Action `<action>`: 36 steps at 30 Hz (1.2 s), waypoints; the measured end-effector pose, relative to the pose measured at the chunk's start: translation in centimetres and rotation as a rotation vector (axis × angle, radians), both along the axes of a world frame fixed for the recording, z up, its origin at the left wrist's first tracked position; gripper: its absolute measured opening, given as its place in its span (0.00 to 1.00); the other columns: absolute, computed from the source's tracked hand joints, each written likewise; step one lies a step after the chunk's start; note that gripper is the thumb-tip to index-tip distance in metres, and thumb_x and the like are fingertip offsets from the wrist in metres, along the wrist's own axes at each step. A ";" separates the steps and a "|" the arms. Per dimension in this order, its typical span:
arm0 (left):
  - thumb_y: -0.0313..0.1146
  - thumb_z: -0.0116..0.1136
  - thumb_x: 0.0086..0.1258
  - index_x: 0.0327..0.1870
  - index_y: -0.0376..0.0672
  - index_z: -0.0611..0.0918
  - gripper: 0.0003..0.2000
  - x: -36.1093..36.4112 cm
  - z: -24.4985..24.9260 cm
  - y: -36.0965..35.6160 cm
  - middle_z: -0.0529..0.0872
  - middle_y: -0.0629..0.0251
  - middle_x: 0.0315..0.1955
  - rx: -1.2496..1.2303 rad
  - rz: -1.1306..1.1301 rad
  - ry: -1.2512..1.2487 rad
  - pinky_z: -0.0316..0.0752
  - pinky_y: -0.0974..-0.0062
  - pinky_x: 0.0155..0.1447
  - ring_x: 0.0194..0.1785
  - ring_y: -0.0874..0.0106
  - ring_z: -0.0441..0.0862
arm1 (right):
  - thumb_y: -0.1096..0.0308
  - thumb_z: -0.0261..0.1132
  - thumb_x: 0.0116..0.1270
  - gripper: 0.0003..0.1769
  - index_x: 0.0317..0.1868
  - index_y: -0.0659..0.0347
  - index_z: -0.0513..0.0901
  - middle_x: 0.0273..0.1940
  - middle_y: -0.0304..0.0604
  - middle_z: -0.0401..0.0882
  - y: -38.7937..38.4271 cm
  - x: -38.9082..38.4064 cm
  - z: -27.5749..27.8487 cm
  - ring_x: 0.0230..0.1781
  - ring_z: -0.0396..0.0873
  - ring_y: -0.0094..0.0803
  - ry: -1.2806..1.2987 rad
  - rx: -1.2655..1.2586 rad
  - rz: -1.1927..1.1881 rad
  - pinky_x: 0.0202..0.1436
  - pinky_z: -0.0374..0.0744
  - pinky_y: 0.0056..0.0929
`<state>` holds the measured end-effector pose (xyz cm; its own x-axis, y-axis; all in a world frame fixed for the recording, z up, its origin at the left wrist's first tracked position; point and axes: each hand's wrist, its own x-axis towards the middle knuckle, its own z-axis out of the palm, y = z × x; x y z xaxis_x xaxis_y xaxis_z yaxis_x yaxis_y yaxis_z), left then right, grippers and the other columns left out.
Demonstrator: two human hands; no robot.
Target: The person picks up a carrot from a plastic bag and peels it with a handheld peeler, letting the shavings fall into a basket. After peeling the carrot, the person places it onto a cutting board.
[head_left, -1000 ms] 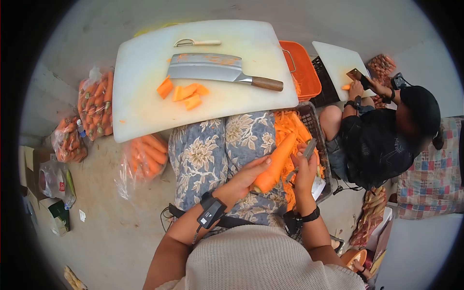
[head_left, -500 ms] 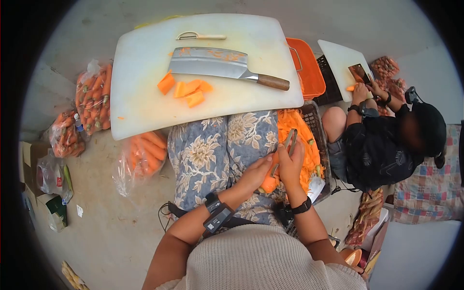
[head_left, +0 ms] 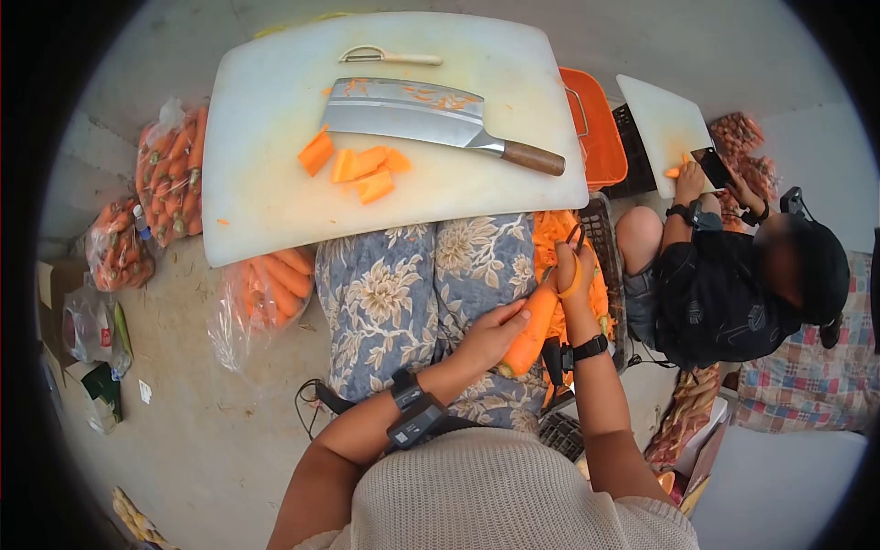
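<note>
Carrot point(head_left: 534, 321) and peeler point(head_left: 574, 238) in hand
Left hand point(head_left: 493, 335) grasps the carrot's lower end — right hand point(head_left: 577, 280) clenched around the peeler above.

cutting boards point(head_left: 275, 183) 2 | cleavers point(head_left: 412, 112) 2 | peelers point(head_left: 390, 57) 2 | people 2

Slid farther up the carrot point(head_left: 532, 325) toward the cutting board point(head_left: 275, 211) with right hand point(head_left: 585, 298) and peeler point(head_left: 575, 236), now trailing a curled peel strip point(head_left: 570, 286) near that board's edge
</note>
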<state>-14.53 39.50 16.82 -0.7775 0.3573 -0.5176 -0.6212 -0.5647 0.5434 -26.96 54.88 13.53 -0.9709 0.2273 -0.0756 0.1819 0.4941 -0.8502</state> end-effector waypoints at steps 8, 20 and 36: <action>0.37 0.49 0.70 0.62 0.36 0.66 0.23 -0.3 -1.1 -0.8 0.75 0.62 0.53 0.205 -0.059 -0.086 0.70 0.80 0.53 0.52 0.76 0.75 | 0.61 0.60 0.58 0.12 0.25 0.60 0.70 0.20 0.37 0.68 3.1 -0.8 -2.2 0.18 0.65 0.25 -0.416 -0.464 -0.294 0.21 0.63 0.26; 0.40 0.42 0.72 0.66 0.43 0.60 0.23 -0.2 -2.4 -3.1 0.72 0.61 0.55 0.606 -0.204 -0.051 0.75 0.73 0.52 0.52 0.71 0.76 | 0.59 0.59 0.59 0.14 0.39 0.59 0.71 0.27 0.36 0.67 9.0 1.4 -3.4 0.30 0.73 0.29 -0.390 -0.658 -0.479 0.27 0.77 0.26; 0.42 0.38 0.74 0.65 0.42 0.62 0.22 0.1 -0.2 -1.1 0.68 0.65 0.60 0.237 -0.018 0.042 0.69 0.74 0.59 0.60 0.73 0.69 | 0.66 0.59 0.58 0.24 0.49 0.77 0.66 0.52 0.60 0.61 -5.2 9.8 5.6 0.52 0.64 0.49 0.292 0.128 0.144 0.57 0.64 0.38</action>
